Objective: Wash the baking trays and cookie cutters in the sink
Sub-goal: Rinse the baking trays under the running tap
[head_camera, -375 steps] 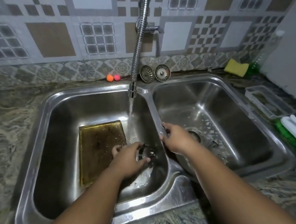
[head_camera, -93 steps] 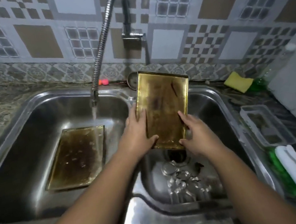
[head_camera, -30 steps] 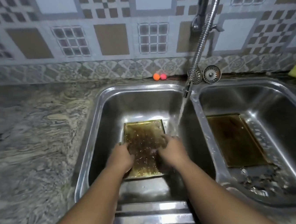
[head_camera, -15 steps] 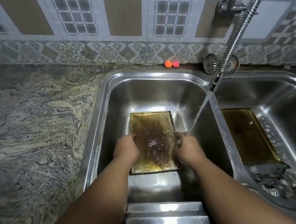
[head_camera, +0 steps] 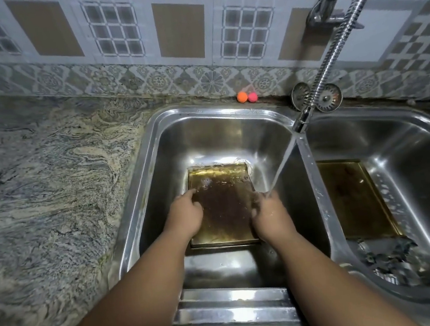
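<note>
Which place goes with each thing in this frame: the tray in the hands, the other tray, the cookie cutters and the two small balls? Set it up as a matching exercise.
Things:
1. gripped tray, with the left hand and right hand on its sides
2. untouched tray
3. cookie cutters
4. two small balls

Places:
A. on the ledge behind the left basin
B. heaped at the near end of the right basin
C. inside the left basin
D. middle of the right basin

Pairs: 1-C, 2-D, 3-B, 4-A
</note>
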